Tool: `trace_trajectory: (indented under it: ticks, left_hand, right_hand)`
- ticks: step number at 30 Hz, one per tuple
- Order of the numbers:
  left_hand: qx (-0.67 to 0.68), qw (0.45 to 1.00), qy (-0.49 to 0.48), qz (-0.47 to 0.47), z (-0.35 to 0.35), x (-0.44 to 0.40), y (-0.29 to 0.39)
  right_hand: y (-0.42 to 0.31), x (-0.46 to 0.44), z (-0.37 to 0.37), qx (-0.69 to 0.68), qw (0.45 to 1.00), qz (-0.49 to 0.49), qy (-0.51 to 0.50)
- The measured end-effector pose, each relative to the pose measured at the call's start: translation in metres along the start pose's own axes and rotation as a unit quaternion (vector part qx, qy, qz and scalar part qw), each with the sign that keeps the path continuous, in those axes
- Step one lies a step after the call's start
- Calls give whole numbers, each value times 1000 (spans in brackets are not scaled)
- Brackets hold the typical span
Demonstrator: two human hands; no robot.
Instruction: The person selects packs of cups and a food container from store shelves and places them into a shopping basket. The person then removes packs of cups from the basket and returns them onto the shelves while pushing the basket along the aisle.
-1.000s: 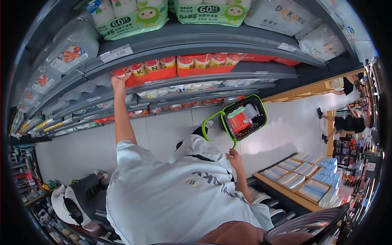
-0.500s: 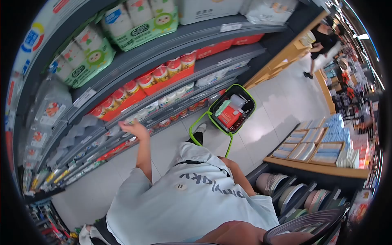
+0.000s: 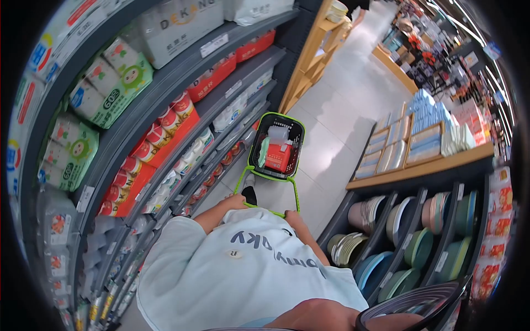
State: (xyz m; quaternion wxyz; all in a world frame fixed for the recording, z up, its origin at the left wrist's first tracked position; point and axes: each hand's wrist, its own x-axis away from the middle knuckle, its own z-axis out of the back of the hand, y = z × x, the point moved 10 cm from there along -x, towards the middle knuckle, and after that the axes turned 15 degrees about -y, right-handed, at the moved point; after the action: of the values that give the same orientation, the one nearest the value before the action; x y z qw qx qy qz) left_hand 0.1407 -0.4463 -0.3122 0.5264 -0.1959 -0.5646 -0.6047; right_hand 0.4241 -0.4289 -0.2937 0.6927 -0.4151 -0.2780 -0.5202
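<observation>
A black shopping basket with a green rim [image 3: 280,116] is on the floor in front of me, with its green handle [image 3: 296,196] drawn back towards my body. My left hand [image 3: 236,202] is closed on the handle's left end. At the handle's right end, my right hand [image 3: 292,217] also grips it, its fingers partly hidden by my shirt. Inside the basket lie a red box [image 3: 279,158], a clear plastic item [image 3: 277,133] and a pale green packet [image 3: 264,150].
Shelves on the left carry green-wrapped tissue rolls [image 3: 112,88], red-and-white cups [image 3: 160,135] and plastic packs. To the right, a rack holds bowls [image 3: 418,248] below folded towels [image 3: 428,118]. A tiled aisle [image 3: 331,105] runs ahead, and a person's arm [image 3: 359,14] shows at the top.
My left hand has come away from the shelf and taken hold of the basket handle. The view has swung right, and the basket now lies straight ahead.
</observation>
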Motion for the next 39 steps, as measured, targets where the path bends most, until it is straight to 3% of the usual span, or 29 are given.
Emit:
trace_trajectory:
  ticks: [1,3,6,9,15,25,30,34,39]
  left_hand:
    - [-12,1000,-12,2,-10,-16,-7]
    - [-2,996,30,-88,-18,-34,-3]
    - [-25,999,28,-30,-22,-14,4]
    - [-46,996,54,-63,-27,-14,1]
    - [-89,996,-8,-28,-39,-22,-16]
    - [-102,995,-14,-3,-32,18,2]
    - [-130,988,-81,12,-53,9,-17]
    - [-122,990,-74,10,-53,9,-40]
    - [-97,995,8,-9,-10,34,-34]
  right_hand:
    - [4,6,1,-11,999,2,35]
    - [13,13,-7,-29,999,-1,39]
    - [14,28,-14,-35,998,-11,46]
    - [15,27,-26,-62,996,-8,59]
    - [-1,25,-32,-54,997,-5,52]
    - [-5,37,-49,-62,998,-17,11]
    - [-8,43,-71,-57,997,-44,18]
    - [-26,33,-74,-72,997,-19,6]
    - [-47,9,-61,-109,993,29,28]
